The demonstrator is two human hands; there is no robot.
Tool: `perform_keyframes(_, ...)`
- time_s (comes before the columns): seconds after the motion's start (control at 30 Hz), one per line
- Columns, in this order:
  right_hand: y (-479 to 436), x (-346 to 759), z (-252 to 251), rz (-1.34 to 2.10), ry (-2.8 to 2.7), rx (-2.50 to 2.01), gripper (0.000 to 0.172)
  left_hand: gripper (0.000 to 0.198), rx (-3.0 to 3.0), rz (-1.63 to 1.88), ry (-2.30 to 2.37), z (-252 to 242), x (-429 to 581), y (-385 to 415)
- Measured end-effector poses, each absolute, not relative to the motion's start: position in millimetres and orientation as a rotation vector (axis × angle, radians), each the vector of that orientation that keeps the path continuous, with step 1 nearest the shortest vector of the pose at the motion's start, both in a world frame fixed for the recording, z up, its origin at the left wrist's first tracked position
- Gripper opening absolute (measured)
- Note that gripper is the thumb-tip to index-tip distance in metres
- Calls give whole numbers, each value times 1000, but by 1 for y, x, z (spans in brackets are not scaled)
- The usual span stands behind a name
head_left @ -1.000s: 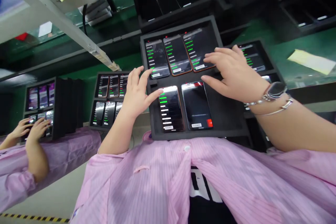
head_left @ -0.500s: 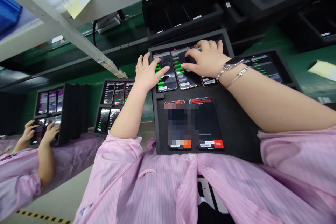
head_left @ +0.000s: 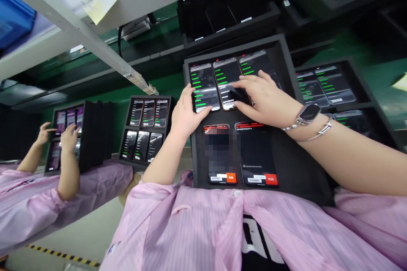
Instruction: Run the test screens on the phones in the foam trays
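A black tray [head_left: 286, 135] in front of me holds several smartphones, screens up. My left hand [head_left: 186, 110] lies with fingers spread at the left edge of the top-left smartphone [head_left: 203, 76], its thumb over the lower screen. Over the lower part of the middle smartphone [head_left: 225, 74] is my right hand [head_left: 262, 99], fingers apart; whether the fingertips touch the glass I cannot tell. It partly hides the top-right smartphone [head_left: 254, 61]. Green text lines show on these screens. In the lower row, two smartphones [head_left: 257, 152] show red text and an orange-red block.
Another tray with lit phones [head_left: 148, 129] stands to the left. A co-worker's hands [head_left: 68, 139] are over a further tray [head_left: 90, 139]. At right lies a tray with phones [head_left: 359, 103]. Dark trays [head_left: 229, 29] stand behind, and a white shelf post [head_left: 104, 55] slants down at left.
My right hand has moved down and to the right, uncovering more of the upper screens. My left hand has shifted down and right. The middle phone's list now shows different lines.
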State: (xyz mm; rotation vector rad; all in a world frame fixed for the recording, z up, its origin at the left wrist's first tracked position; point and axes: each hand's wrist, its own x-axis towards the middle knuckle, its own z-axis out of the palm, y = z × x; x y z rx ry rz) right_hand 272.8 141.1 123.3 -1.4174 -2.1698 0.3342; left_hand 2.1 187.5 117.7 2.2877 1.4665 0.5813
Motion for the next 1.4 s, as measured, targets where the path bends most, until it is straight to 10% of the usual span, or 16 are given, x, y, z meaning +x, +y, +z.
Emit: perform_keyframes(1.4,110,296,121,15,-2132,-1678,37,64,2787,183,792,144,51,184)
